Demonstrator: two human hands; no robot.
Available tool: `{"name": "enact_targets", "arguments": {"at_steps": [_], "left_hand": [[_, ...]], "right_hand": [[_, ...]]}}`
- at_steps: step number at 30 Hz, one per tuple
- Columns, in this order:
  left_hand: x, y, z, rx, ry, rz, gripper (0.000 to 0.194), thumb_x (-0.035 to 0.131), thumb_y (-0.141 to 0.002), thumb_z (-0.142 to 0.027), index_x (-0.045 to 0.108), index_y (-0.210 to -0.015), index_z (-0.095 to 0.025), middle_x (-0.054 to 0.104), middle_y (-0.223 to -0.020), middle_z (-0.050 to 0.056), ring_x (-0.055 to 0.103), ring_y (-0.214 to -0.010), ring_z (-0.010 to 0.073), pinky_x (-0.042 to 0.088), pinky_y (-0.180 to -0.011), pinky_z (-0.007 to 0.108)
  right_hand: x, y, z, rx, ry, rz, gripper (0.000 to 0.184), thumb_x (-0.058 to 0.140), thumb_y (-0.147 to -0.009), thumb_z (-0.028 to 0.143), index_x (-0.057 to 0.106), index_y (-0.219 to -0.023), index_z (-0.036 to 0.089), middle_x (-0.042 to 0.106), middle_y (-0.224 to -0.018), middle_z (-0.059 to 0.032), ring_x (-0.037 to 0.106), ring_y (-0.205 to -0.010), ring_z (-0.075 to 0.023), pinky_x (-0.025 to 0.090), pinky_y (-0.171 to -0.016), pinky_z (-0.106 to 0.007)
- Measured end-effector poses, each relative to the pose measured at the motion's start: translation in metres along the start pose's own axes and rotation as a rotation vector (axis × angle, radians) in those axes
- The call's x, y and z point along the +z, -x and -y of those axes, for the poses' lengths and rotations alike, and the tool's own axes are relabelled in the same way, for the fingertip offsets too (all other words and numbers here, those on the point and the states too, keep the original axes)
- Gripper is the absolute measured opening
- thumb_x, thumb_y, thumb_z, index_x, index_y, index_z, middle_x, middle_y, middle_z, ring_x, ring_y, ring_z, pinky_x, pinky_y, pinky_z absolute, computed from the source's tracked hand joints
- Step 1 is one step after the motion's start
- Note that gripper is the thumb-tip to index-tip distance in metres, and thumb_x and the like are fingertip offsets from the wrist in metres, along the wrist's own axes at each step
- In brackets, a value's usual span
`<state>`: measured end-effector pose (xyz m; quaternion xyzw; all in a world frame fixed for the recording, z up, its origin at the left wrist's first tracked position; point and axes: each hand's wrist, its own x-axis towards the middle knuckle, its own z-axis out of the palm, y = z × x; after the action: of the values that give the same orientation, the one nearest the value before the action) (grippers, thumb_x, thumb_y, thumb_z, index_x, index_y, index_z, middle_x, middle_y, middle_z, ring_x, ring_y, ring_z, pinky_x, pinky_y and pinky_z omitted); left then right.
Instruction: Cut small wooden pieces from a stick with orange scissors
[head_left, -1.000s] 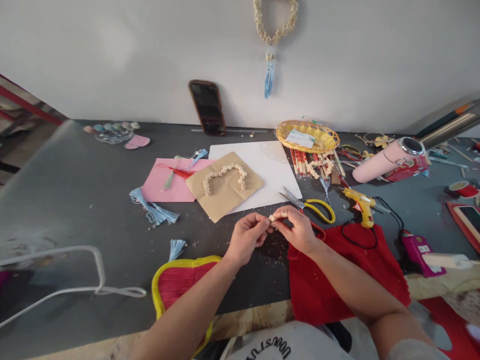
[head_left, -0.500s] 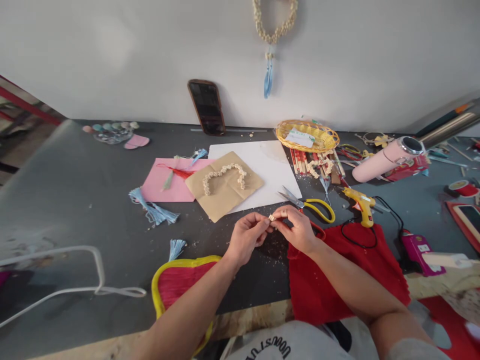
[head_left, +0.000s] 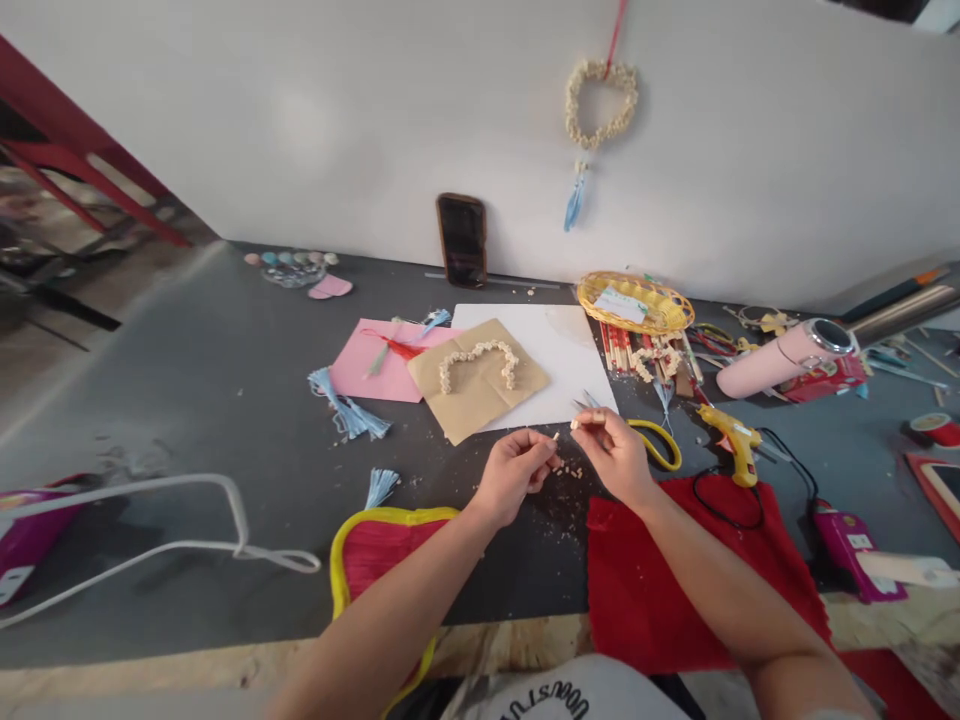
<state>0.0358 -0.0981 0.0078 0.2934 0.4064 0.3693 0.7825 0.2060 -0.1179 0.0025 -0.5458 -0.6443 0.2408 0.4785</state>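
One small pale piece (head_left: 575,425) is gripped by the fingers of the person's right hand (head_left: 619,462), above a dark surface (head_left: 247,420); just beside it, the left hand's (head_left: 516,474) fingers pinch a tiny pale bit (head_left: 556,437). Beyond, a knobbly cream strand (head_left: 480,352) curves across brown paper (head_left: 457,418).

The light is soft and a bit gray. A pale glow sits on the wall (head_left: 465,120). The phone (head_left: 462,240) and the heart (head_left: 601,104) make faint shadows to their right on it. The table (head_left: 262,400) is dark, with a dull shine near its left edge. Past that edge, the floor (head_left: 161,268) is dim and blurry. The table's edges look stretched and slanted. Tiny bits (head_left: 574,472) look fuzzy.
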Motion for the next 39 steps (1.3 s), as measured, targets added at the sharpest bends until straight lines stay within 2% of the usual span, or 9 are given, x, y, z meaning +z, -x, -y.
{"name": "enact_targets", "arguments": {"at_steps": [4,9,14,17,22,28,30,33,39], "left_hand": [[0.001,0.001,-0.001,0.001,-0.014,0.006,0.036,0.079,-0.063,-0.041,0.057,-0.067,-0.014,0.062,-0.057,0.002,0.037,-0.041,0.0031,0.018,-0.037,0.015],[0.0,0.002,-0.001,0.028,-0.029,0.032,0.034,0.078,-0.063,-0.04,0.057,-0.067,-0.014,0.063,-0.058,0.002,0.036,-0.041,0.0031,0.018,-0.037,0.015],[-0.003,0.001,0.001,0.044,-0.037,0.047,0.036,0.079,-0.063,-0.042,0.057,-0.068,-0.014,0.063,-0.058,0.002,0.035,-0.04,0.0031,0.017,-0.037,0.016],[-0.003,0.0,0.001,0.044,-0.038,0.043,0.039,0.081,-0.062,-0.044,0.057,-0.069,-0.014,0.062,-0.058,0.002,0.035,-0.04,0.003,0.016,-0.037,0.015],[-0.002,0.0,0.0,0.035,-0.047,0.053,0.04,0.082,-0.06,-0.044,0.056,-0.067,-0.014,0.061,-0.058,0.001,0.036,-0.041,0.0026,0.017,-0.037,0.015],[-0.001,-0.001,0.0,0.057,-0.081,0.038,0.037,0.081,-0.062,-0.041,0.058,-0.063,-0.013,0.062,-0.06,0.002,0.038,-0.043,0.003,0.019,-0.037,0.015],[-0.001,-0.001,0.0,0.061,-0.092,0.04,0.035,0.08,-0.064,-0.04,0.058,-0.062,-0.013,0.062,-0.06,0.002,0.038,-0.043,0.0032,0.019,-0.036,0.015],[-0.001,-0.002,0.001,0.066,-0.098,0.036,0.033,0.08,-0.064,-0.038,0.058,-0.063,-0.013,0.062,-0.06,0.002,0.038,-0.043,0.0032,0.02,-0.036,0.015],[0.002,-0.001,0.0,0.074,-0.099,0.02,0.034,0.081,-0.063,-0.037,0.056,-0.063,-0.013,0.062,-0.059,0.001,0.039,-0.043,0.0031,0.019,-0.036,0.014]], "right_hand": [[0.001,-0.038,0.004,-0.112,0.166,0.155,0.009,0.06,-0.089,0.025,0.063,-0.097,0.022,0.068,-0.093,-0.0043,0.066,-0.078,-0.0143,0.057,-0.075,-0.028],[0.026,-0.085,0.006,-0.146,0.312,0.347,0.01,0.06,-0.088,0.018,0.065,-0.096,0.017,0.069,-0.092,-0.0063,0.065,-0.083,-0.0153,0.054,-0.072,-0.026],[0.052,-0.102,0.012,-0.205,0.346,0.408,0.025,0.062,-0.083,0.008,0.065,-0.105,0.018,0.07,-0.1,-0.0055,0.064,-0.077,-0.0123,0.052,-0.076,-0.025],[0.048,-0.103,0.018,-0.2,0.356,0.401,0.035,0.065,-0.083,0.012,0.061,-0.117,0.018,0.068,-0.103,-0.0061,0.062,-0.074,-0.0112,0.052,-0.073,-0.025],[-0.007,-0.083,0.026,-0.193,0.366,0.339,0.028,0.062,-0.086,0.016,0.062,-0.114,0.017,0.066,-0.108,-0.0084,0.063,-0.084,-0.0139,0.054,-0.074,-0.026],[-0.087,-0.012,0.02,-0.071,0.486,0.192,0.015,0.059,-0.089,0.023,0.065,-0.102,0.02,0.068,-0.098,-0.0069,0.065,-0.088,-0.0185,0.055,-0.08,-0.034],[-0.095,0.015,0.011,-0.035,0.573,0.225,0.011,0.06,-0.088,0.023,0.065,-0.097,0.021,0.068,-0.094,-0.0068,0.065,-0.091,-0.0213,0.055,-0.084,-0.038],[-0.092,0.042,-0.007,-0.051,0.704,0.23,0.021,0.066,-0.082,0.02,0.064,-0.103,0.019,0.066,-0.103,-0.0114,0.062,-0.102,-0.0281,0.051,-0.092,-0.049],[-0.081,0.041,-0.03,0.011,0.772,0.227,0.041,0.068,-0.078,0.02,0.058,-0.118,0.016,0.064,-0.113,-0.0163,0.06,-0.109,-0.0322,0.047,-0.097,-0.053]]}}
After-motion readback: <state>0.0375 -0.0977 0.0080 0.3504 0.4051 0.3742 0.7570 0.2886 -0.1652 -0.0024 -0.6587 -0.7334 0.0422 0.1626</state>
